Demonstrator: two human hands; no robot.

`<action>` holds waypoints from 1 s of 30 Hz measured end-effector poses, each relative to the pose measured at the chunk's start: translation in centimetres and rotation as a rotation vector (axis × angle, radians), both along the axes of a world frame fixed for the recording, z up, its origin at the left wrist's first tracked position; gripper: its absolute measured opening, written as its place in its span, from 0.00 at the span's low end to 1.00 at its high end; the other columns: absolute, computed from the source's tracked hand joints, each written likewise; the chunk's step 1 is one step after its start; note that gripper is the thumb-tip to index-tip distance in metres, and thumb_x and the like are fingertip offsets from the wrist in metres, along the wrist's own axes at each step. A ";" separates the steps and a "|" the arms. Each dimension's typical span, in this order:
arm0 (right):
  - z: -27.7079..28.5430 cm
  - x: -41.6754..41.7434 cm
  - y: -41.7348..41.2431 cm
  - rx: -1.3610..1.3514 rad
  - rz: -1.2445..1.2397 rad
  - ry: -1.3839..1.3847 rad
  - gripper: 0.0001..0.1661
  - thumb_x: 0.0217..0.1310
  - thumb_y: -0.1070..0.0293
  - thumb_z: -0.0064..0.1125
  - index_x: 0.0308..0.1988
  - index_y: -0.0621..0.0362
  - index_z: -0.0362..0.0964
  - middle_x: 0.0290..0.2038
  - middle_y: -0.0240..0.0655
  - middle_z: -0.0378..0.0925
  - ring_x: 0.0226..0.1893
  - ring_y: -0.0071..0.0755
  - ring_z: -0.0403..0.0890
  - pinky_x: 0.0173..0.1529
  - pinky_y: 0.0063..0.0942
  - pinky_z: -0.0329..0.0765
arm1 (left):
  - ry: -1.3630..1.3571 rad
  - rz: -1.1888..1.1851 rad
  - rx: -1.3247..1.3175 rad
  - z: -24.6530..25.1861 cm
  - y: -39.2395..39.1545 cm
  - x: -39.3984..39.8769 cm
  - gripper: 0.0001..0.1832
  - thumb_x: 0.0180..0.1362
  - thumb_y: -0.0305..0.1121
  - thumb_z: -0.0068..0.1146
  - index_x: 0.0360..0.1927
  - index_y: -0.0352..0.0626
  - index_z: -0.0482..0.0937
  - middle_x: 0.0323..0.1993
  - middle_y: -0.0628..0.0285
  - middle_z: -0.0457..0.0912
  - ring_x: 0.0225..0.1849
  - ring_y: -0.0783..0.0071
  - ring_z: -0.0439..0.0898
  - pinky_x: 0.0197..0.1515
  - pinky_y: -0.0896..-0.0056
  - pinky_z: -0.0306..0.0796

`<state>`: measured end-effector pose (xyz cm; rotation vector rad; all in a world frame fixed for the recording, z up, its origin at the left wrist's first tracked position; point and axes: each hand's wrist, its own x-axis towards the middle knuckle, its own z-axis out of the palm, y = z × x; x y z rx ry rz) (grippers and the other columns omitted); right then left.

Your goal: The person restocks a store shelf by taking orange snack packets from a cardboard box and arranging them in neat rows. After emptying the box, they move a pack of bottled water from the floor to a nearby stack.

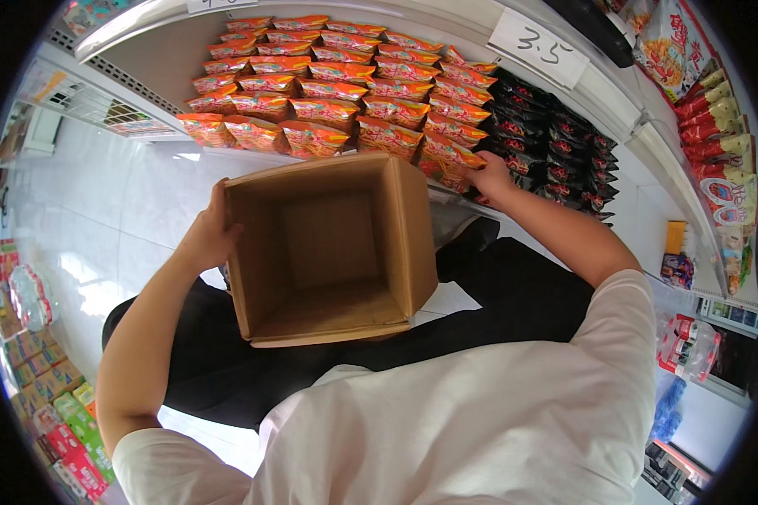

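My left hand [216, 232] grips the left wall of a cardboard box [415, 240], thumb inside and fingers outside. The box has its opening turned up towards me, and nothing shows inside it. On the shelf, my right hand [491, 180] holds the right edge of an orange snack bag [447, 153] at the front of its column. That bag stands in line with several rows of like orange snack bags [316, 137]. Black snack bags [523, 148] stand just right of my right hand.
A handwritten price card [538, 49] hangs on the shelf edge above. More packaged food [710, 136] fills the shelf at right. Stacked cartons [44, 366] and shrink-wrapped bottles [31, 297] stand on the floor at left. My black-trousered legs [511, 284] are under the box.
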<state>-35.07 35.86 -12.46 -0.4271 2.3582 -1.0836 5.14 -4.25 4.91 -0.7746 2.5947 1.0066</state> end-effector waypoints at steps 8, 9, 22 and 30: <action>3.8 0.5 -1.3 0.069 0.113 0.481 0.19 0.54 0.74 0.73 0.46 0.63 0.77 0.42 0.42 0.86 0.41 0.38 0.87 0.46 0.34 0.82 | 0.052 -0.066 -0.072 -0.6 -0.3 0.7 0.45 0.61 0.29 0.61 0.76 0.40 0.45 0.40 0.35 0.83 0.48 0.32 0.82 0.49 0.43 0.75; 5.7 0.8 -1.9 0.066 0.107 0.450 0.17 0.54 0.73 0.72 0.45 0.62 0.78 0.41 0.43 0.86 0.42 0.39 0.87 0.47 0.35 0.82 | 0.072 -0.076 -0.084 -0.8 -0.4 0.9 0.45 0.61 0.30 0.61 0.75 0.39 0.46 0.42 0.33 0.83 0.49 0.30 0.81 0.51 0.43 0.75; 28.2 15.9 -10.6 0.628 0.704 0.192 0.32 0.62 0.57 0.66 0.61 0.61 0.68 0.46 0.55 0.83 0.48 0.58 0.84 0.52 0.44 0.81 | -0.021 -0.273 -0.040 0.8 2.5 -3.2 0.36 0.60 0.37 0.65 0.64 0.34 0.56 0.43 0.28 0.82 0.50 0.29 0.80 0.53 0.40 0.75; 23.6 17.0 -9.4 0.505 0.721 0.349 0.34 0.62 0.59 0.67 0.64 0.59 0.68 0.53 0.58 0.79 0.57 0.58 0.79 0.60 0.46 0.77 | -0.156 -0.368 -0.009 3.6 3.3 -1.8 0.31 0.61 0.37 0.63 0.55 0.29 0.58 0.42 0.30 0.83 0.49 0.31 0.82 0.51 0.41 0.75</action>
